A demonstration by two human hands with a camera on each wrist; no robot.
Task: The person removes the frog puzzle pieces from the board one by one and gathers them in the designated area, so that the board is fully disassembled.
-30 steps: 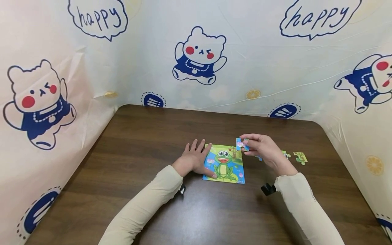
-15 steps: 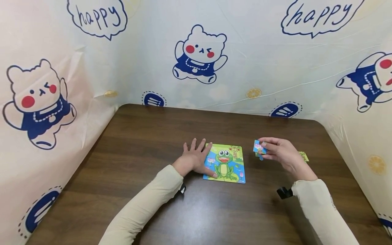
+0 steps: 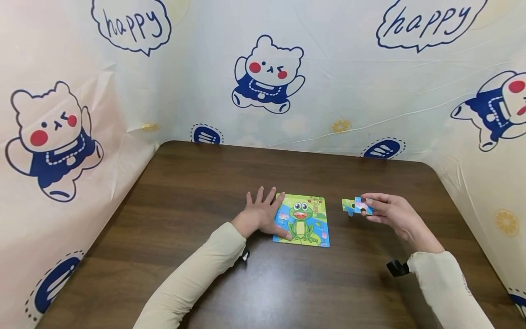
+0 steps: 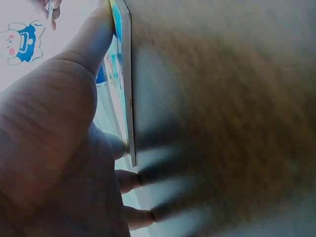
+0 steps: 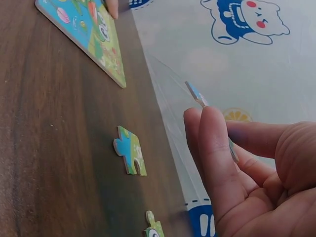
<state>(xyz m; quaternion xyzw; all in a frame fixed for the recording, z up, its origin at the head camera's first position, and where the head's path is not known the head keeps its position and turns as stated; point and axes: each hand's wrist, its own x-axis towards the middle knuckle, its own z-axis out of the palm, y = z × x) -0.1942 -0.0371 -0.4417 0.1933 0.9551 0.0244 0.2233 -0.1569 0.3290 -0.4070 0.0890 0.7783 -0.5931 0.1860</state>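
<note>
My left hand [image 3: 260, 214] lies with fingers spread at the left side of a square frog picture board [image 3: 302, 219]. Its thumb rests on the board's lower left, and in the left wrist view some fingertips touch the table past the edge. To the right, my right hand [image 3: 396, 217] pinches a blue and pink jigsaw piece [image 3: 361, 205] between thumb and fingers, raised above the table. In the right wrist view this piece shows nearly edge-on, mostly hidden by the fingers. A green and blue jigsaw piece [image 5: 131, 150] lies flat between the board and that hand.
Part of another jigsaw piece [image 5: 154, 231], with an eye printed on it, shows at the bottom of the right wrist view. The brown wooden table [image 3: 205, 183] is backed by a printed cloth [image 3: 328, 91] on three sides.
My right hand has moved right, away from the board's upper right corner, carrying the pinched jigsaw piece past the green and blue one. My left hand has stayed on the board.
</note>
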